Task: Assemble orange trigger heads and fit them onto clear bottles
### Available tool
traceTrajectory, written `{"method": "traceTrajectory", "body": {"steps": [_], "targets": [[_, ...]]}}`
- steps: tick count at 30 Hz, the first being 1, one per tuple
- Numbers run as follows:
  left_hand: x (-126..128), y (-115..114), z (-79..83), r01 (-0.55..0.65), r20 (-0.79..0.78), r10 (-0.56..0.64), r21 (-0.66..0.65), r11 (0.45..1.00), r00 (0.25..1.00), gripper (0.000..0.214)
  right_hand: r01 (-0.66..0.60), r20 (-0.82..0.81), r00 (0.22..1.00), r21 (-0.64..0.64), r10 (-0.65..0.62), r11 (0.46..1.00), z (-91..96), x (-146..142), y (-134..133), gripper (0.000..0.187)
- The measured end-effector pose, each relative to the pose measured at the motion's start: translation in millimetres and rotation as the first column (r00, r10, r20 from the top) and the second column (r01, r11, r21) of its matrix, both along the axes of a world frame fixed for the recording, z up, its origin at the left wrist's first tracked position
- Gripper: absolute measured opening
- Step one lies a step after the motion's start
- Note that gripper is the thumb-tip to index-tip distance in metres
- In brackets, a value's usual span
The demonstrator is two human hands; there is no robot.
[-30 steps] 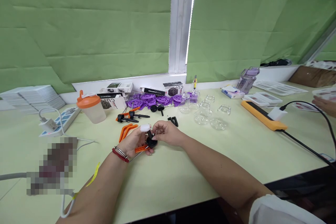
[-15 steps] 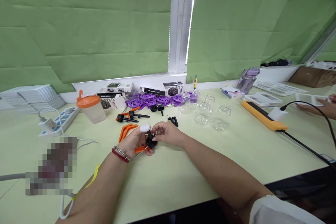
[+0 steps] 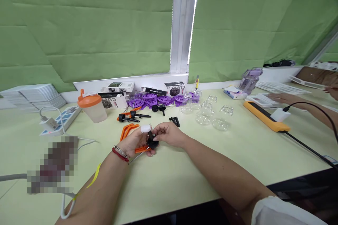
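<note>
My left hand (image 3: 132, 144), its thumb wrapped in white, is closed around a black round part with a short stem (image 3: 152, 143). An orange ribbed handle (image 3: 142, 149) sticks out of the same grip, with a thin metal rod (image 3: 137, 156) slanting below it. On the other side, the fingers of my right hand (image 3: 169, 134) pinch at the black stem; whether they hold anything smaller is hidden. Just beyond the left hand lie curved orange handles (image 3: 126, 130). Black rod-and-cap pieces (image 3: 132, 119), black round caps (image 3: 162, 108) and small black pegs (image 3: 174, 121) lie farther back.
Purple plastic parts (image 3: 150, 100) are heaped before printed boxes (image 3: 113, 101). Clear glass vessels (image 3: 203, 117) stand to the right, near an orange power strip (image 3: 265, 116). An orange-lidded cup (image 3: 93, 109) stands left. At far right, a co-worker's hand (image 3: 283, 99) rests over white sheets.
My hands stay almost in place around the black part. The co-worker's hand at far right has reached left over the white stack, and a white frame there has moved back.
</note>
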State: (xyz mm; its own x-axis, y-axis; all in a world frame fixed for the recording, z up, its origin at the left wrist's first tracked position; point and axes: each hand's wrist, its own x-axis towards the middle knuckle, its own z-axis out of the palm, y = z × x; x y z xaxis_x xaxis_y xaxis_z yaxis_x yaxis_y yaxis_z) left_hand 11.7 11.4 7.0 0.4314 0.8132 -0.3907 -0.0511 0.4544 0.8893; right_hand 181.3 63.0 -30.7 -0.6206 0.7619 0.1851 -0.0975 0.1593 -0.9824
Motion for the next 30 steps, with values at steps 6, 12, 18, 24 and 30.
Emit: {"method": "traceTrajectory", "body": {"steps": [6,12,18,24,30], "targets": [[0,0,-2.6,-0.025,0.015,0.025,-0.001,1.0,1.0,0.051,-0.099,-0.016,0.995,0.009,0.099,0.995,5.1,5,1,0.025],[2,1,0.1,-0.015,0.041,0.017,-0.031,0.999,0.999,0.055,-0.062,-0.026,0.998,0.004,0.062,0.998,4.8,5,1,0.028],[0,3,-1.2,-0.01,0.045,0.012,-0.039,0.999,0.999,0.056,-0.001,-0.03,1.0,-0.041,0.0,0.999,2.8,2,-1,0.026],[0,3,-2.3,-0.016,0.055,0.018,-0.035,0.999,0.998,0.052,-0.012,0.045,0.999,0.033,0.01,0.999,12.2,9,-1,0.021],[3,1,-0.8,-0.064,0.014,0.064,-0.017,0.998,0.998,0.047,-0.081,0.115,0.991,0.088,0.071,0.993,18.2,15,0,0.017]]}}
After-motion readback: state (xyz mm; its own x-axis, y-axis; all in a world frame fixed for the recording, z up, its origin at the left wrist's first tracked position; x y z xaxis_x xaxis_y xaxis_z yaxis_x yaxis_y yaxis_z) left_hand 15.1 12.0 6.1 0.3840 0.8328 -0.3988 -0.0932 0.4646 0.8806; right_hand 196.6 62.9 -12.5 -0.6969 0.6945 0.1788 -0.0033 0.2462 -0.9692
